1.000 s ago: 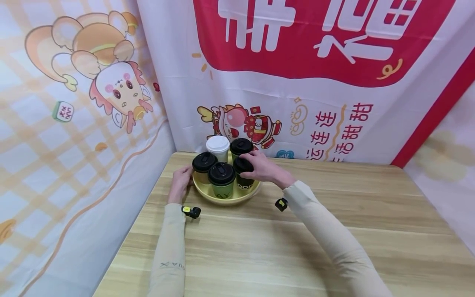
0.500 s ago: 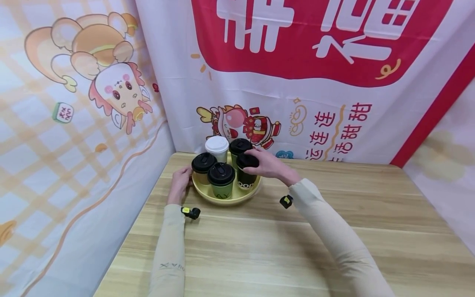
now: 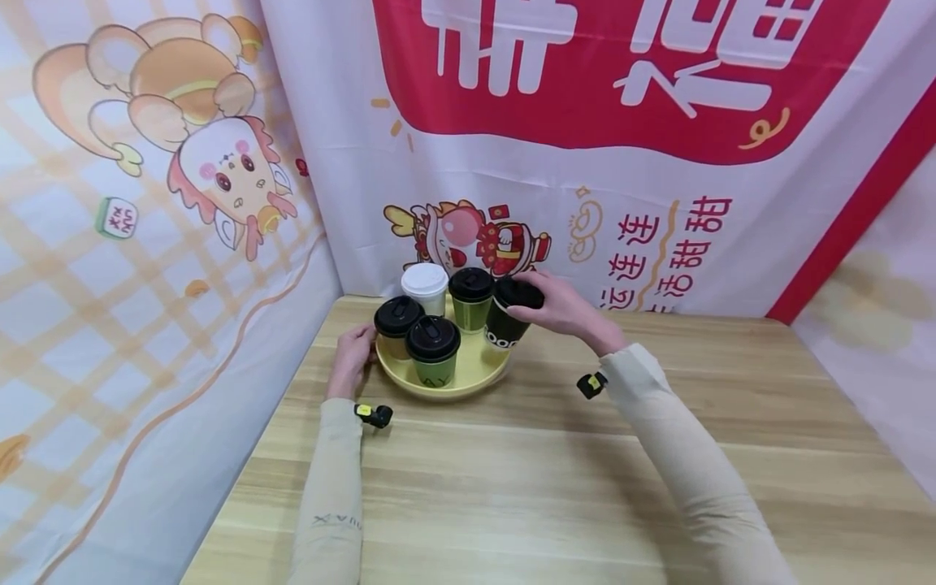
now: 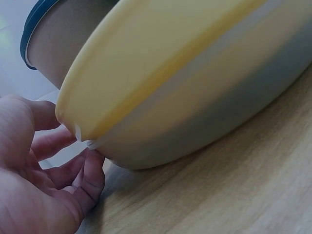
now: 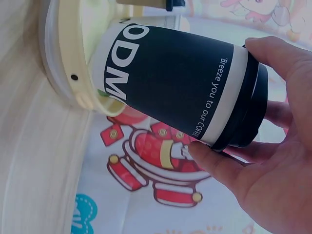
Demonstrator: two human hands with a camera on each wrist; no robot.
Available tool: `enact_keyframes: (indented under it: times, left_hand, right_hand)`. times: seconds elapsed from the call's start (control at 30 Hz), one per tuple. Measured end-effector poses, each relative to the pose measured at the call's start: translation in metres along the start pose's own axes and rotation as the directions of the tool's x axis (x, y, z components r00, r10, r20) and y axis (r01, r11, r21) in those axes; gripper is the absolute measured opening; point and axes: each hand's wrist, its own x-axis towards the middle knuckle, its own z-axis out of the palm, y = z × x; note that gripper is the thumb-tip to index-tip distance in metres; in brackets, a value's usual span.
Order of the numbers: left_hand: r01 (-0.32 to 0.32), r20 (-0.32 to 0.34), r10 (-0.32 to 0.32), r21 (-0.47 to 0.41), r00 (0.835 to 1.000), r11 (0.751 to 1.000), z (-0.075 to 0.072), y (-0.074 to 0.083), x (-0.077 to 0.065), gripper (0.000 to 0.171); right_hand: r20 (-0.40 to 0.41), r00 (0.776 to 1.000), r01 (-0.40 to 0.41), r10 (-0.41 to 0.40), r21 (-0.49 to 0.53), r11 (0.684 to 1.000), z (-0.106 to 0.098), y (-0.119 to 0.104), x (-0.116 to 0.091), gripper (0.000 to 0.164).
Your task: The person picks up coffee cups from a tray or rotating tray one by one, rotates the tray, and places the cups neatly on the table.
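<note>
My right hand (image 3: 565, 309) grips a black paper coffee cup (image 5: 170, 73) near its black lid. The cup is tilted and raised over the right edge of a round yellow tray (image 3: 475, 370). White lettering runs round its side in the right wrist view. On the tray stand a white-lidded cup (image 3: 426, 284), a green cup (image 3: 471, 309) with a black lid, a brown cup (image 3: 397, 325) with a black lid and a pale green cup (image 3: 435, 370) in front. My left hand (image 4: 44, 165) pinches the tray's left rim, its fingertips at the edge.
The tray rests on a wooden table (image 3: 512, 487) near its far left corner. A printed cloth (image 3: 556, 187) hangs right behind it. Another patterned cloth (image 3: 146, 325) borders the table on the left.
The right hand has lifted the black cup from among the others and carried it to the right, tilting it. The left hand stays at the tray's rim.
</note>
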Motion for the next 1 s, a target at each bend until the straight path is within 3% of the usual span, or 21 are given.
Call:
enact_keyframes:
  times: [0.43, 0.73, 0.87, 1.0]
  left_hand:
    - [0.004, 0.020, -0.005, 0.019, 1.000, 1.000, 0.004, 0.004, 0.003, 0.035]
    - [0.004, 0.006, -0.005, 0.049, 1.000, 0.999, -0.004, 0.002, -0.001, 0.035]
    - [0.002, 0.008, -0.002, 0.035, 1.000, 0.999, -0.003, 0.002, -0.002, 0.035]
    - [0.006, 0.004, -0.007, 0.028, 1.000, 1.000, -0.001, 0.002, -0.001, 0.035]
  right_hand:
    - [-0.047, 0.994, -0.098, 0.098, 0.010, 0.995, -0.036, 0.025, -0.024, 0.068]
    - [-0.074, 0.985, -0.156, 0.156, 0.008, 0.988, -0.056, 0.053, -0.044, 0.068]
    - [-0.104, 0.981, -0.167, 0.165, -0.014, 0.986, -0.068, 0.067, -0.055, 0.067]
    - [-0.117, 0.968, -0.227, 0.222, -0.031, 0.973, -0.079, 0.082, -0.069, 0.069]
